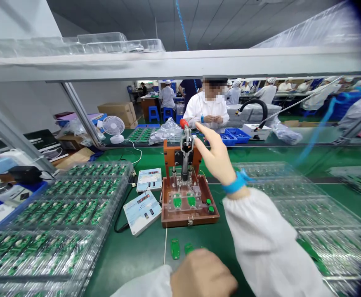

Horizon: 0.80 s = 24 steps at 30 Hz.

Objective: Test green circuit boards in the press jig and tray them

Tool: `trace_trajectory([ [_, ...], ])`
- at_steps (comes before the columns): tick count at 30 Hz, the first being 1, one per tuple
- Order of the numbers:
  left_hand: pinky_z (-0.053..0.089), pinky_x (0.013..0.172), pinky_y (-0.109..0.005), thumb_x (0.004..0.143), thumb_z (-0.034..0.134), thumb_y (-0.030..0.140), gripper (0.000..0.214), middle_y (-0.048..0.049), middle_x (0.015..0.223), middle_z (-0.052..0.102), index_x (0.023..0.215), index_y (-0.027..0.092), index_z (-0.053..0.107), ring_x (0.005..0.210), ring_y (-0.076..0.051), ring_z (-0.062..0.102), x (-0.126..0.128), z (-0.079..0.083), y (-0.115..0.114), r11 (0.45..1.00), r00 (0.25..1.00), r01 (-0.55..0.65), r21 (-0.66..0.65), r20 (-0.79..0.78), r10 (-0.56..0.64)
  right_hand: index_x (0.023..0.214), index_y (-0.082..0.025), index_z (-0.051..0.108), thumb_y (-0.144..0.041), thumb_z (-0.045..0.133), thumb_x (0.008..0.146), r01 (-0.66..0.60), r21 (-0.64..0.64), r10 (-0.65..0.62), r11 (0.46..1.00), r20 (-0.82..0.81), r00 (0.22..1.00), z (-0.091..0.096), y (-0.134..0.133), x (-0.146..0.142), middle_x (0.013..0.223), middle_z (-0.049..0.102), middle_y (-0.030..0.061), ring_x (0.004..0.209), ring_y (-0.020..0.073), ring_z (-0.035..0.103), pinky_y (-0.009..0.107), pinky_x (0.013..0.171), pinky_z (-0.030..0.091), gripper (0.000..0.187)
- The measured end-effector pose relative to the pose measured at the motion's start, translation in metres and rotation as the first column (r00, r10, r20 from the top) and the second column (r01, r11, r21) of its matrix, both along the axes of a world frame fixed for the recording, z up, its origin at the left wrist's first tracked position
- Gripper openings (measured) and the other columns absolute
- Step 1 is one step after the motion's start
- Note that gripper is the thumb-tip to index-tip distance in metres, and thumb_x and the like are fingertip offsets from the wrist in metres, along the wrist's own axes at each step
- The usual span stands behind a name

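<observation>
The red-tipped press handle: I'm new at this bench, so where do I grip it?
Grip the red tip at the top end of the handle, from the right, where the right hand is. It stands well above the fixture, so the hand closes round it freely.

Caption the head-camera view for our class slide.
The right hand reaches toward a lever press fixture as the left hand hovers near green circuit boards.

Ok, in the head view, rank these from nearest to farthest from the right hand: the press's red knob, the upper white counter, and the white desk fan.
From the right hand:
1. The red knob, on top of the press, just left of the hand.
2. The upper white counter, left of the press.
3. The white desk fan, farther left and beyond the counter.
</observation>
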<state>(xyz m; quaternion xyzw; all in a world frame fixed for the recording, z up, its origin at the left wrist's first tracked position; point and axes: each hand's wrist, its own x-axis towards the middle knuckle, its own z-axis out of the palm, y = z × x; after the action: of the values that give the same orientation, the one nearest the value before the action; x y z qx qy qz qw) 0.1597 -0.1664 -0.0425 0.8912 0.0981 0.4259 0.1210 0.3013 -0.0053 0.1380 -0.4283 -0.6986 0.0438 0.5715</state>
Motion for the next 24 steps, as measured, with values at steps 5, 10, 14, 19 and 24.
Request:
trace_trajectory([
  [5,0.053,0.075,-0.034,0.098,0.051,0.013,0.017,-0.0049,0.088,0.070,0.097,0.021,0.067,0.085,-0.020,0.066,-0.065,0.044,0.050,0.812,0.817,-0.540,-0.221,0.096,0.569,0.119,-0.024,0.067,-0.039,0.050,0.102,0.144,-0.234,-0.158,0.961,-0.041,0.987,-0.095,-0.065,0.014,0.117,0.071,0.0093,0.106,0.0237,0.066,0.041,0.089,0.056,0.029],
  [10,0.047,0.107,-0.051,0.104,0.048,0.030,0.034,-0.0120,0.134,0.060,0.135,0.021,0.059,0.128,-0.029,0.054,-0.072,0.031,0.084,0.656,0.687,-0.724,-0.211,-0.135,0.715,0.109,-0.022,0.073,-0.029,0.058,0.096,0.097,-0.319,-0.065,0.943,0.110,0.992,-0.146,-0.075,-0.006,0.123,0.069,0.0108,0.123,0.0304,0.057,0.054,0.106,0.046,0.022],
  [14,0.041,0.115,-0.055,0.106,0.044,0.030,0.034,-0.0129,0.142,0.055,0.136,0.021,0.058,0.138,-0.030,0.046,-0.062,0.018,0.090,0.658,0.695,-0.719,-0.225,-0.199,0.691,0.109,-0.020,0.070,-0.024,0.055,0.097,0.061,-0.341,-0.018,0.938,0.125,0.992,-0.146,-0.072,-0.014,0.128,0.067,0.0115,0.129,0.0299,0.052,0.055,0.110,0.042,0.020],
  [19,0.043,0.113,-0.055,0.102,0.050,0.033,0.024,-0.0120,0.130,0.063,0.120,0.021,0.061,0.136,-0.031,0.050,-0.063,0.019,0.092,0.665,0.704,-0.692,-0.280,-0.061,0.707,0.109,-0.020,0.065,-0.022,0.054,0.097,-0.013,-0.353,0.029,0.936,0.038,0.999,-0.138,-0.077,-0.010,0.119,0.069,0.0090,0.120,0.0235,0.059,0.043,0.108,0.045,0.017],
  [24,0.053,0.098,-0.041,0.100,0.056,0.042,0.024,-0.0076,0.107,0.073,0.104,0.022,0.068,0.104,-0.025,0.069,-0.078,0.021,0.075,0.657,0.654,-0.702,-0.274,0.118,0.747,0.105,-0.020,0.061,-0.025,0.048,0.101,0.041,-0.418,-0.084,0.908,-0.084,0.993,-0.129,-0.114,-0.012,0.099,0.070,0.0055,0.092,0.0169,0.067,0.029,0.085,0.054,0.015],
])
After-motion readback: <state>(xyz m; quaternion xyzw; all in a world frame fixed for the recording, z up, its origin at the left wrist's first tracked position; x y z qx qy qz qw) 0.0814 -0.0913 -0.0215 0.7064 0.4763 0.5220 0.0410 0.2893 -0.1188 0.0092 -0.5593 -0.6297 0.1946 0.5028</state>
